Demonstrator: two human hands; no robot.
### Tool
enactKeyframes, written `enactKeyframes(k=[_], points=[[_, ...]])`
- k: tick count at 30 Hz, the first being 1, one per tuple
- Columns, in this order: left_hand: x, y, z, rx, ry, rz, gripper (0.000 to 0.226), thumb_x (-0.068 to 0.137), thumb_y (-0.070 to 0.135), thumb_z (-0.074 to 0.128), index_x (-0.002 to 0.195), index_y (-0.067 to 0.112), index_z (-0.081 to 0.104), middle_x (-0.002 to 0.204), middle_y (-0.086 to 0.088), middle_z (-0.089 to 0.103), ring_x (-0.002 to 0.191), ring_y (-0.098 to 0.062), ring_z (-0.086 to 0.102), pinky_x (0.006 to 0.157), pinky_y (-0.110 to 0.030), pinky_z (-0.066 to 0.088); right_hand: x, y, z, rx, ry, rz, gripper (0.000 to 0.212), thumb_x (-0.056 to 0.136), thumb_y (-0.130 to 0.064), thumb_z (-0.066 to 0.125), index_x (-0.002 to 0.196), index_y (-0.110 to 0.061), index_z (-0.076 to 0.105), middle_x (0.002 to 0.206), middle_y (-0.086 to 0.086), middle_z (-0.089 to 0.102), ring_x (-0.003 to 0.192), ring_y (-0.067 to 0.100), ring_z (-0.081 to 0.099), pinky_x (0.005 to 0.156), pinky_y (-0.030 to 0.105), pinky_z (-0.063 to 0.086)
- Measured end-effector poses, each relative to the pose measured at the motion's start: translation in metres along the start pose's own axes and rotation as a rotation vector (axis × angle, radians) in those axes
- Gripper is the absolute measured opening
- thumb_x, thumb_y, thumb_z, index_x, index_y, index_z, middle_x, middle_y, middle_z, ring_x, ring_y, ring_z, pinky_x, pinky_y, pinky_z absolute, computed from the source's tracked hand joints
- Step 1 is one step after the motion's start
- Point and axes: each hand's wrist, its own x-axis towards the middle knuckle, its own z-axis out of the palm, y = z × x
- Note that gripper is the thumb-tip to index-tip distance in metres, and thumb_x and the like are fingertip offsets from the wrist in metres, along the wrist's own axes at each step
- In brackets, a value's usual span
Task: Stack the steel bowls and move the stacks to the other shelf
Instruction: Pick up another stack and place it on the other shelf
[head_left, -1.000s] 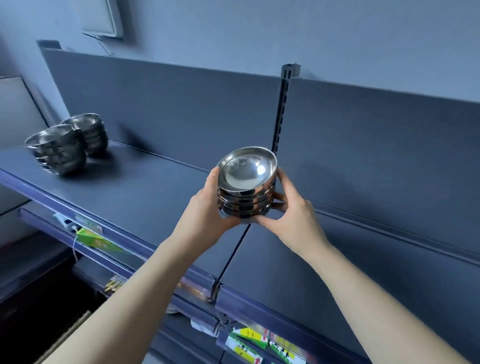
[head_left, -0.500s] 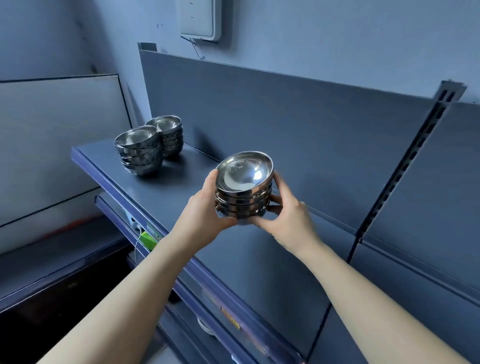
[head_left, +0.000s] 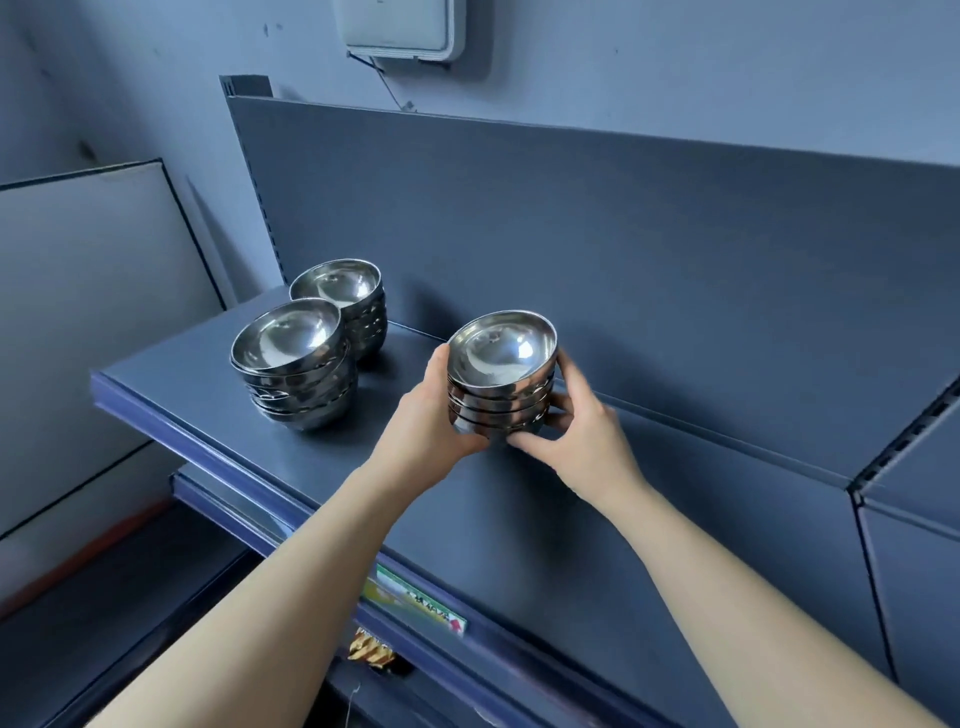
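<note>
- Gripping the held stack (head_left: 501, 387) from both sides, your left hand (head_left: 428, 415) and right hand (head_left: 584, 434) curl round its steel bowls.
- It is low over the shelf (head_left: 545, 525), right of the front stack (head_left: 296, 366) and back stack (head_left: 345, 301); contact unclear.

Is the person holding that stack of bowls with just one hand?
No, the left hand and the right hand both hold the stack of steel bowls, one on each side.

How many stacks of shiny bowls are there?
3. The front stack and the back stack stand at the left end of the shelf; the held stack is between left hand and right hand. Others may be hidden.
</note>
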Motion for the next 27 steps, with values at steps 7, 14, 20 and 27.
enactKeyframes(k=[7, 14, 20, 27], points=[[0.032, -0.023, 0.001, -0.04, -0.029, 0.005, 0.092, 0.069, 0.016, 0.079, 0.139, 0.038, 0.024, 0.096, 0.028, 0.059, 0.096, -0.007, 0.062, 0.083, -0.024, 0.05, 0.025, 0.007, 0.015, -0.05, 0.021, 0.08, 0.096, 0.07, -0.026, 0.085, 0.143, -0.049, 0.028, 0.097, -0.036, 0.062, 0.1, -0.007, 0.064, 0.091, 0.02, 0.05], [0.041, -0.03, 0.004, -0.011, -0.023, 0.028, 0.095, 0.069, 0.016, 0.08, 0.141, 0.035, 0.022, 0.106, 0.035, 0.047, 0.108, -0.003, 0.053, 0.088, -0.02, 0.041, 0.034, 0.01, 0.012, -0.15, 0.006, 0.097, 0.096, 0.072, -0.029, 0.083, 0.147, -0.045, 0.024, 0.114, -0.028, 0.059, 0.113, -0.001, 0.059, 0.09, 0.016, 0.043], [0.042, -0.031, 0.002, 0.13, -0.034, 0.066, 0.089, 0.072, 0.024, 0.079, 0.14, 0.03, 0.021, 0.119, 0.016, 0.051, 0.119, -0.012, 0.048, 0.085, -0.022, 0.035, 0.032, 0.005, 0.009, -0.338, -0.01, 0.109, 0.094, 0.075, -0.04, 0.078, 0.148, -0.042, 0.019, 0.136, -0.013, 0.057, 0.124, 0.012, 0.055, 0.096, 0.032, 0.048], [0.027, -0.01, -0.007, 0.398, 0.164, 0.184, 0.063, 0.078, 0.03, 0.073, 0.132, 0.011, 0.047, 0.127, -0.006, 0.054, 0.113, -0.029, 0.051, 0.094, -0.034, 0.039, 0.008, -0.025, -0.015, -0.619, -0.011, 0.12, 0.068, 0.093, -0.041, 0.061, 0.15, -0.018, 0.034, 0.154, -0.004, 0.04, 0.139, 0.017, 0.039, 0.108, 0.028, 0.034]])
